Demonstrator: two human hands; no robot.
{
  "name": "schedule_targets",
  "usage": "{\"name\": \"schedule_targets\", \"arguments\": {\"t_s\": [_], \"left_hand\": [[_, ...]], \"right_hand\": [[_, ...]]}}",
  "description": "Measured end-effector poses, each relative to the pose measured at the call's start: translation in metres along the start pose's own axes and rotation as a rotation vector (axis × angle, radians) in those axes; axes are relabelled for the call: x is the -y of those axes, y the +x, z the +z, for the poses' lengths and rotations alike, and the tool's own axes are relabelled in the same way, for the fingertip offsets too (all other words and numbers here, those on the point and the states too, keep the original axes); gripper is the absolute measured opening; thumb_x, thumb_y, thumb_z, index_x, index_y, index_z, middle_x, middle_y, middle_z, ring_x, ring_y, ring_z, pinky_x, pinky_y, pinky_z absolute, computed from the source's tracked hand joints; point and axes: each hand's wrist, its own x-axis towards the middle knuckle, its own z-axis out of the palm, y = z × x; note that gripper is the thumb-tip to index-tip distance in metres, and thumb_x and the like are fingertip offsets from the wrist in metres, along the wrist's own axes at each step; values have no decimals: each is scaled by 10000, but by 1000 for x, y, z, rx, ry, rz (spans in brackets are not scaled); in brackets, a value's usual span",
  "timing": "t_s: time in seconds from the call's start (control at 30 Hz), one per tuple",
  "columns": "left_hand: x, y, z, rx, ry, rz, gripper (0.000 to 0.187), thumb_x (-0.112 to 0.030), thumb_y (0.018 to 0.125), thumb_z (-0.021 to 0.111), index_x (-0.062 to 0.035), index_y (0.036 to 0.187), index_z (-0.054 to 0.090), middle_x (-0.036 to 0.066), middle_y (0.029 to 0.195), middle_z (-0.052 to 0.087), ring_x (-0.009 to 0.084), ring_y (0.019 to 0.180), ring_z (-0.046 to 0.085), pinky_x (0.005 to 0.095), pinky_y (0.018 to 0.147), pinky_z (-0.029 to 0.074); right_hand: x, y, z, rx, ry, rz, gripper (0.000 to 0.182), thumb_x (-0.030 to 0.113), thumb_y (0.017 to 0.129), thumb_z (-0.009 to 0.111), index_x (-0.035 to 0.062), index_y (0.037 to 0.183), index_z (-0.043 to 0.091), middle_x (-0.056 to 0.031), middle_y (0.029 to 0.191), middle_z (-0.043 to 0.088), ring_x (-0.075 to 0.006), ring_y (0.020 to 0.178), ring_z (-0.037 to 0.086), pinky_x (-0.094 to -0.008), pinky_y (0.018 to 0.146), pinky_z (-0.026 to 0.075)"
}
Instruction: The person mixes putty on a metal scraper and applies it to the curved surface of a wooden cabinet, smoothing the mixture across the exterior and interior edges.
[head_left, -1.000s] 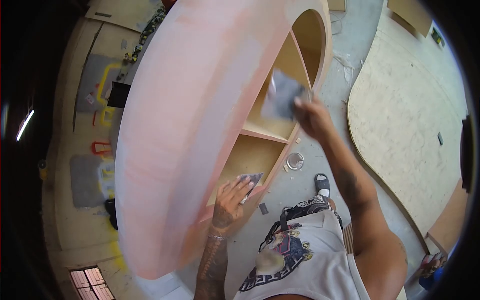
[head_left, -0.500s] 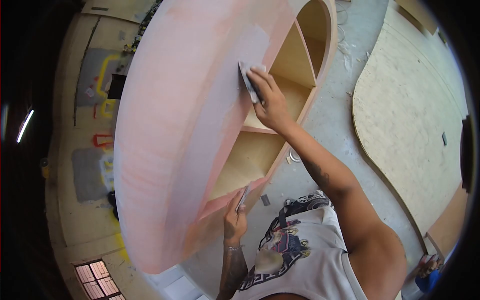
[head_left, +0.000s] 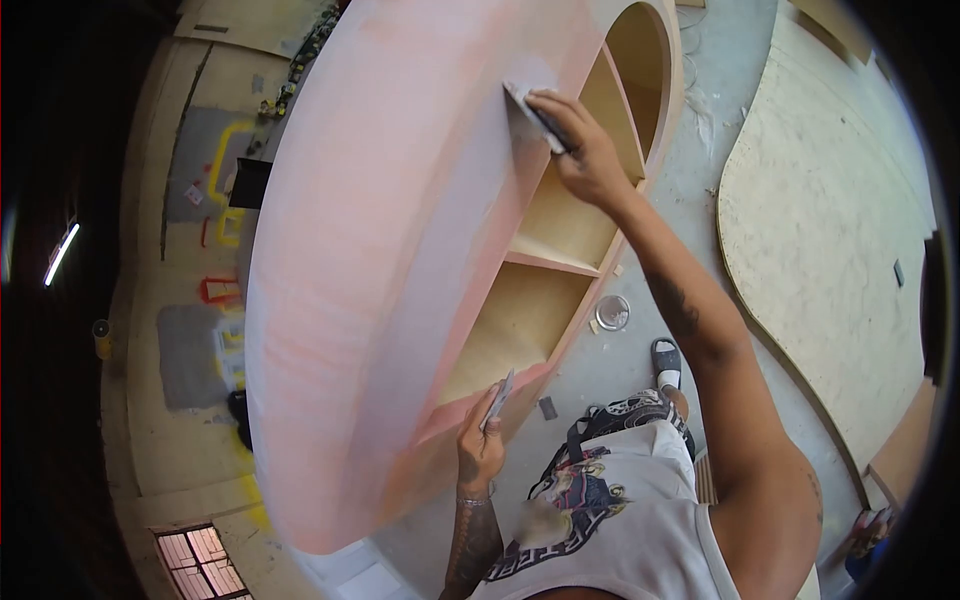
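In my right hand (head_left: 590, 150) is a wide putty scraper (head_left: 532, 118) with a dark back edge, gripped between fingers and thumb. Its blade lies against the curved side of a large rounded wooden cabinet (head_left: 340, 250), coated pinkish with a band of grey-lilac filler (head_left: 440, 240). My left hand (head_left: 482, 445), lower down near the cabinet's open edge, is closed on a smaller flat grey putty knife (head_left: 497, 400), blade pointing up. Open pale-wood compartments (head_left: 520, 320) with pink edges run along the cabinet's right side.
A large curved wooden panel (head_left: 820, 260) lies to the right. On the grey floor (head_left: 640, 265) are a round tin lid or can (head_left: 612, 313), a small dark block (head_left: 547, 407) and scraps. My sandalled foot (head_left: 666, 363) shows beside the cabinet. Paint-marked boards (head_left: 200, 340) stand at left.
My right hand and scraper have moved up and right relative to the view, further along the filler band. The view has shifted, bringing my foot into sight. My left hand still holds the putty knife.
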Motion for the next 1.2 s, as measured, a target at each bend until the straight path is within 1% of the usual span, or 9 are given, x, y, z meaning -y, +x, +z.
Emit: {"name": "schedule_targets", "arguments": {"t_s": [0.27, 0.47, 0.67, 0.77, 0.87, 0.97, 1.03, 1.1, 1.2], "left_hand": [[9, -17, -6, -124, -98, -73, 523, -384, 1017, 467, 66, 1274, 536, 155, 1170, 639, 221, 1105, 589, 319, 959, 427], [2, 0, 6, -433, -949, -69, 471, -344, 1020, 466, 23, 1315, 485, 162, 1169, 618, 253, 1057, 617, 393, 985, 460], [4, 13, -20, -267, -1565, -310, 388, -255, 992, 478, -30, 1308, 477, 117, 1175, 631, 246, 1034, 652, 402, 820, 581], [37, 20, -19, -94, -1528, -617, 386, -247, 975, 471, -62, 1313, 472, 95, 1166, 640, 229, 1001, 665, 377, 691, 612], [-6, 37, -25, 128, -1466, -500, 388, -255, 974, 469, -78, 1320, 466, 88, 1151, 638, 224, 964, 669, 360, 635, 603], [-57, 49, -34, -110, -1332, -438, 432, -261, 997, 445, -54, 1375, 420, 92, 1124, 655, 211, 897, 696, 304, 545, 599], [-77, 49, -40, -230, -1285, -455, 389, -256, 1004, 437, -73, 1347, 457, 61, 1088, 670, 190, 834, 700, 273, 462, 545], [-74, 51, -38, -218, -1308, -474, 353, -243, 1003, 436, -71, 1307, 485, 66, 1059, 681, 198, 816, 707, 291, 474, 569], [-43, 40, -30, -135, -1389, -486, 343, -239, 990, 458, -67, 1285, 492, 83, 1080, 673, 230, 866, 702, 355, 557, 605]], "right_hand": [[47, -103, 47, 94, -46, -94, 544, -60, 710, 621, 101, 1230, 609, -111, 1286, 573, -327, 1221, 521, -439, 999, 426], [69, -187, 102, 111, -28, -127, 508, 26, 763, 659, 124, 1257, 599, -96, 1332, 544, -323, 1288, 472, -478, 1046, 397], [120, -198, 48, 414, 378, 198, 671, -100, 726, 589, 99, 1362, 509, -128, 1387, 495, -346, 1317, 436, -505, 1092, 350], [159, -180, -3, 537, 525, 103, 772, -154, 679, 560, 110, 1400, 472, -152, 1405, 473, -364, 1311, 441, -490, 1102, 350], [151, -187, -22, 746, 391, -119, 820, -151, 656, 577, 140, 1415, 464, -158, 1427, 453, -368, 1296, 464, -446, 1099, 374], [84, -185, -30, 1001, 108, -10, 794, -167, 665, 571, 140, 1393, 493, -152, 1466, 425, -363, 1331, 431, -442, 1113, 349], [11, -164, -24, 776, 157, 27, 739, -183, 683, 518, 106, 1363, 516, -157, 1453, 448, -359, 1320, 446, -418, 1102, 366], [-26, -85, -28, 184, 14, -145, 721, -216, 672, 390, 50, 1326, 537, -200, 1349, 544, -355, 1289, 483, -391, 1090, 379], [-46, 2, -35, -94, -95, 32, 708, -172, 693, 379, 55, 1350, 515, -196, 1349, 533, -338, 1270, 503, -363, 1060, 386]]}}
